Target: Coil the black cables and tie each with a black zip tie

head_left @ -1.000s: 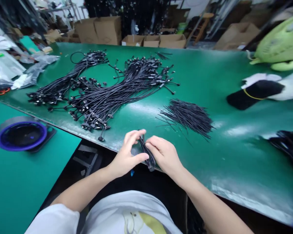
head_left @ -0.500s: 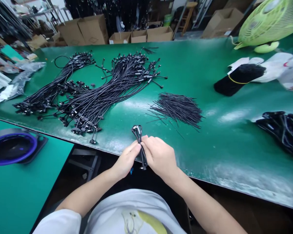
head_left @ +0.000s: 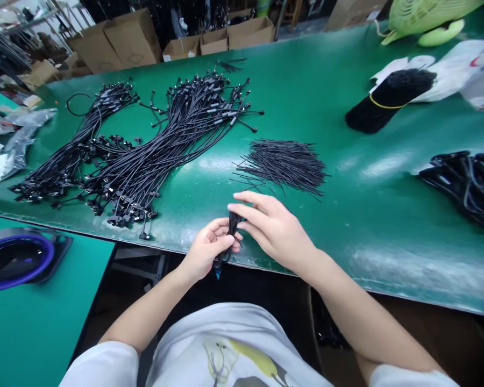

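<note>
My left hand [head_left: 210, 248] is closed around a small folded black cable [head_left: 233, 220] at the near edge of the green table. The cable's lower end pokes out below the fingers. My right hand [head_left: 274, 228] has its fingers stretched out and apart, with fingertips at the cable's upper end; whether they press on it I cannot tell. Just beyond the hands lies a loose pile of thin black ties [head_left: 284, 165]. To the left, a large heap of black cables with plugs [head_left: 161, 145] spreads over the tabletop.
A second cable bunch [head_left: 84, 137] lies farther left. On the right are a banded black bundle [head_left: 391, 99], coiled black cables [head_left: 468, 183] and a green fan [head_left: 427, 19]. A purple-rimmed round dish [head_left: 50, 252] sits at left. Cardboard boxes [head_left: 133, 40] stand behind the table [head_left: 326, 107].
The right hand has loosened its closed grip and spread its fingers near the cable's top. The left hand still holds the cable, which is now turned differently. The view has shifted slightly.
</note>
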A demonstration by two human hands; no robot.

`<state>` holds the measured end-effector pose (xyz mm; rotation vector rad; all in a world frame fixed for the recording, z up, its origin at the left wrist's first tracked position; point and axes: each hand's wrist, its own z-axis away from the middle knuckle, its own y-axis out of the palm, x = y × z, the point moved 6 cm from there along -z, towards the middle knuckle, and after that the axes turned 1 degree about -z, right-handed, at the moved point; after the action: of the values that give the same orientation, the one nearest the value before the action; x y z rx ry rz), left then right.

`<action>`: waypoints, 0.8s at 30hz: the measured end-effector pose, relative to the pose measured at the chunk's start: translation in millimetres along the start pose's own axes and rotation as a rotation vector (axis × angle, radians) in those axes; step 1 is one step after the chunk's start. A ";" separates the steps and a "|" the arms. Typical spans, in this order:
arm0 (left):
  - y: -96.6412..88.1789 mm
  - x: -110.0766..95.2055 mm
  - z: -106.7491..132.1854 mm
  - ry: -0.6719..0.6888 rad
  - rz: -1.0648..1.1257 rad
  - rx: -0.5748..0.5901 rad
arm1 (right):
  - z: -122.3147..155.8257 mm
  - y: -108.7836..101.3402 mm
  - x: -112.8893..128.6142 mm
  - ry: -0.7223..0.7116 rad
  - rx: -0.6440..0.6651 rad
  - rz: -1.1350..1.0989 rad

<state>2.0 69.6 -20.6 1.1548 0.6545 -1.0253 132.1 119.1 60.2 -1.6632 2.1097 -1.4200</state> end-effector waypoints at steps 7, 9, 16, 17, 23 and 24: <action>11.1 9.5 3.4 -0.122 0.072 0.077 | -7.3 15.7 9.1 -0.231 0.077 0.127; 15.0 10.1 3.8 -0.118 0.056 0.130 | -6.6 16.4 4.1 -0.140 0.050 0.137; 20.8 10.1 3.9 -0.064 -0.051 0.206 | -4.3 30.2 -22.0 0.226 0.103 -0.214; 21.8 11.8 5.2 -0.087 -0.051 0.216 | -4.5 30.9 -21.0 0.207 0.106 -0.218; 23.4 23.0 12.3 -0.244 -0.011 0.147 | 1.7 28.0 -25.5 0.298 0.029 -0.311; 24.0 23.6 12.4 -0.247 -0.008 0.128 | 3.4 28.9 -26.4 0.331 0.010 -0.430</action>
<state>32.6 52.0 -26.8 1.1138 0.4030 -1.2081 124.0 137.4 26.5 -2.0951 1.9577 -1.9418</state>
